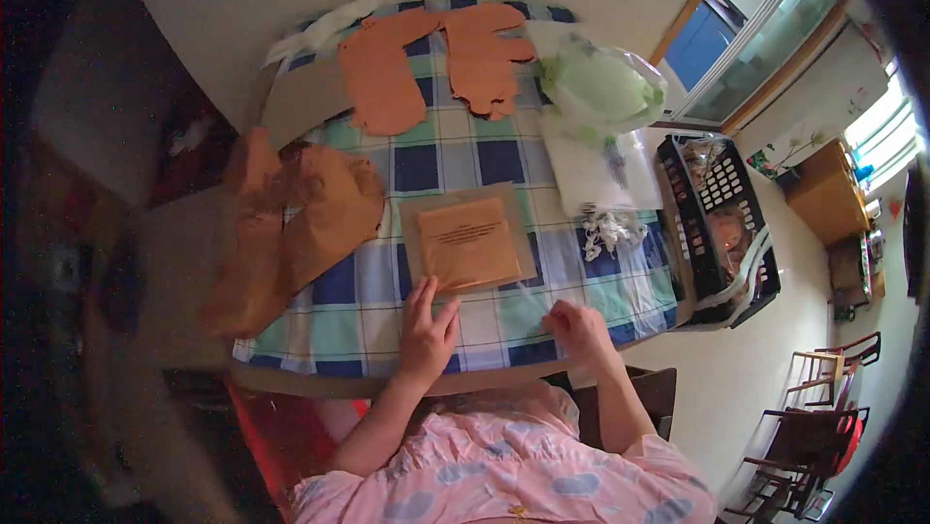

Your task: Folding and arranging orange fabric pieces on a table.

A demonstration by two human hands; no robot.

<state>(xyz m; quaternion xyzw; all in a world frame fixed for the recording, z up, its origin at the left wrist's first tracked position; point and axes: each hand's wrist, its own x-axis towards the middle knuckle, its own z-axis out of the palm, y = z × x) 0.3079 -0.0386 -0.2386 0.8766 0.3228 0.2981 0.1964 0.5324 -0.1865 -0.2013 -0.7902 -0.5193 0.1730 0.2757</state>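
Observation:
A flat clear plastic bag (525, 255) with an orange-tan folded piece (472, 241) inside lies on the checked cloth in front of me. Dark printed lines run across its face. My left hand (429, 332) rests at the bag's near left edge, fingers stretched out and fingertips touching it. To the right of the bag and nearer me, my right hand (579, 330) is closed in a pinch. Whatever sits between its fingertips is too small to make out; a faint pale strip shows between that hand and the bag.
Orange fabric pieces (386, 78) lie at the back, with a larger brown-orange heap (325, 200) at left. Clear bags with something green (603, 88), stacked plastic sheets (605, 170) and crumpled white strips (612, 231) are at right. A black basket (722, 224) stands beyond the table's right edge.

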